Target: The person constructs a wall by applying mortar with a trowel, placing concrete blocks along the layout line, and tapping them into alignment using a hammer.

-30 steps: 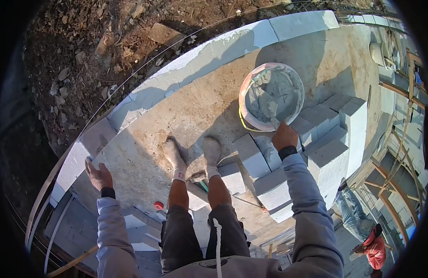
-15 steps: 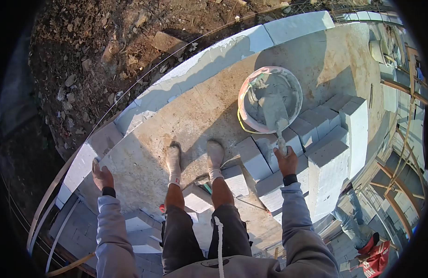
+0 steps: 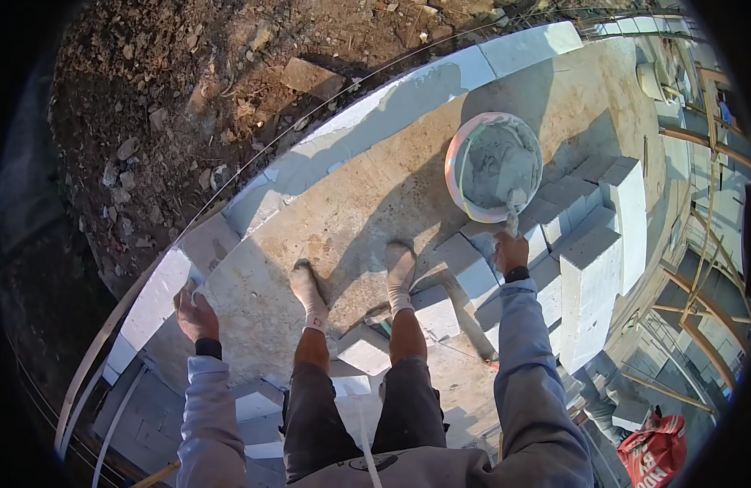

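Observation:
My right hand (image 3: 511, 253) grips the handle of a mortar-caked trowel (image 3: 513, 215). Its blade end lies in the grey mortar (image 3: 491, 167) inside a round, pinkish-rimmed bucket (image 3: 453, 175), and mortar covers most of the blade. On the other side, my left hand (image 3: 197, 313) hovers by the near end of a low row of white blocks (image 3: 160, 281), fingers curled in. A small pale bit shows at its fingertips, too small to name. Whether that hand touches the blocks I cannot tell.
Stacked white blocks (image 3: 591, 252) stand right of the bucket. My sock-covered feet are on the concrete slab (image 3: 351, 195); loose blocks (image 3: 365, 348) lie around my legs. Rubble and soil (image 3: 188, 106) lie beyond the block row. A person in red (image 3: 653, 451) is below right, near wooden poles (image 3: 700, 325).
My view has shifted, so the bucket and blocks appear farther right. The trowel blade has sunk deeper into the mortar. The person in red has moved.

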The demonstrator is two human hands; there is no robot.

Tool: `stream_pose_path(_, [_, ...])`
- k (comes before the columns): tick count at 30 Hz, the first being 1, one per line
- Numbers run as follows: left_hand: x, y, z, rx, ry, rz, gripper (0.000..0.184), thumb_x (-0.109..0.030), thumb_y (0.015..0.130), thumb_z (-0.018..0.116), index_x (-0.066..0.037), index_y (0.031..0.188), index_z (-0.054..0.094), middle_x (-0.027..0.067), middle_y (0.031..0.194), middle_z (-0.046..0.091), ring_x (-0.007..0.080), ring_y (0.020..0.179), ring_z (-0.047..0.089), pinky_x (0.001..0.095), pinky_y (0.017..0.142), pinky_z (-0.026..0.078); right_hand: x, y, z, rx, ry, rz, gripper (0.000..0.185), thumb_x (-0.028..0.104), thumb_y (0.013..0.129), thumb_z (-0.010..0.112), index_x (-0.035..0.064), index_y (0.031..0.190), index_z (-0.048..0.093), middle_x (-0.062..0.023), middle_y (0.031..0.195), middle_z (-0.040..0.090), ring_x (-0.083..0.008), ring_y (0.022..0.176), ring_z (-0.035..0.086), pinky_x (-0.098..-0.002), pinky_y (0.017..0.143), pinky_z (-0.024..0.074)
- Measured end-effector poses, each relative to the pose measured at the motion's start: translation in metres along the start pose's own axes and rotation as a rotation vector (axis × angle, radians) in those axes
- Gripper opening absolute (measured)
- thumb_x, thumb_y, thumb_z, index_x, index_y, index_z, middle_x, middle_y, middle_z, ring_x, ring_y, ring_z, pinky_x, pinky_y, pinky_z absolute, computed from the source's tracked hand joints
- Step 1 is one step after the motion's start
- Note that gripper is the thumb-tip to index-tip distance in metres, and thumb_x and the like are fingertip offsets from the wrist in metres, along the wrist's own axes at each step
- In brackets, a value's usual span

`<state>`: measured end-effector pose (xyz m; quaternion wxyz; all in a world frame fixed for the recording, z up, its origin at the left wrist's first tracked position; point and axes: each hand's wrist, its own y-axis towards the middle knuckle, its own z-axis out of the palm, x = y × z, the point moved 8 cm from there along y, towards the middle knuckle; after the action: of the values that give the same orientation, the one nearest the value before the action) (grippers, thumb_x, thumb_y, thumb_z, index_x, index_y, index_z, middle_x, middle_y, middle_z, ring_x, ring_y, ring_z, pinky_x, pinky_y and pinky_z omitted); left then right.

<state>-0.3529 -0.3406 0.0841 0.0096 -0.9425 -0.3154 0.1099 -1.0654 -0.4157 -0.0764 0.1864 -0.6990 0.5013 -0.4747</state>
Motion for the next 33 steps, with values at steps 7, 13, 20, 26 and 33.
stream_pose_path(7, [0.005,0.024,-0.013,-0.013,-0.226,0.152,0.009,-0.004,0.083,0.057,-0.004,0.087,0.064,0.0115,0.087,0.063,0.0244,0.081,0.061,0.0330,0.073,0.049,0.010,-0.128,0.035,-0.078,0.213,-0.147,0.026,0.031,0.085,0.062,0.0058,0.085,0.055,-0.0007,0.054,0.046,-0.0096,0.039,0.043,-0.0242,0.036,0.0348])
stream_pose_path(13, [0.021,0.035,-0.006,0.071,-0.284,0.143,0.005,-0.008,0.079,0.058,-0.010,0.082,0.061,0.0028,0.077,0.060,0.0176,0.068,0.059,0.0322,0.068,0.045,-0.041,-0.257,0.184,0.495,0.034,-0.362,0.024,0.005,0.076,0.064,0.0010,0.098,0.057,0.0007,0.074,0.057,-0.0069,0.060,0.052,-0.0231,0.053,0.0433])
stream_pose_path(20, [0.029,0.036,0.002,0.124,-0.241,0.109,0.006,-0.014,0.079,0.060,-0.019,0.083,0.060,-0.0064,0.075,0.060,0.0138,0.076,0.057,0.0377,0.080,0.032,-0.091,-0.324,0.395,0.470,-0.497,-0.626,0.048,0.024,0.069,0.070,0.0082,0.111,0.051,-0.0203,0.093,0.064,-0.0383,0.085,0.062,-0.0452,0.071,0.0502])
stream_pose_path(26, [0.030,0.034,0.003,0.072,-0.211,0.112,0.006,-0.014,0.079,0.058,-0.019,0.081,0.060,-0.0064,0.077,0.061,0.0141,0.079,0.057,0.0368,0.081,0.031,-0.087,-0.357,0.452,0.445,-0.654,-0.602,0.043,0.021,0.071,0.071,0.0061,0.103,0.046,-0.0170,0.086,0.061,-0.0359,0.083,0.061,-0.0440,0.071,0.0497])
stream_pose_path(33, [0.027,0.036,0.000,0.141,-0.183,0.083,0.007,-0.013,0.078,0.057,-0.019,0.081,0.060,-0.0057,0.076,0.060,0.0153,0.081,0.057,0.0380,0.082,0.032,-0.062,-0.409,0.422,0.360,-0.521,-0.736,0.038,0.015,0.068,0.071,0.0052,0.097,0.048,-0.0184,0.084,0.058,-0.0406,0.079,0.058,-0.0457,0.067,0.0480])
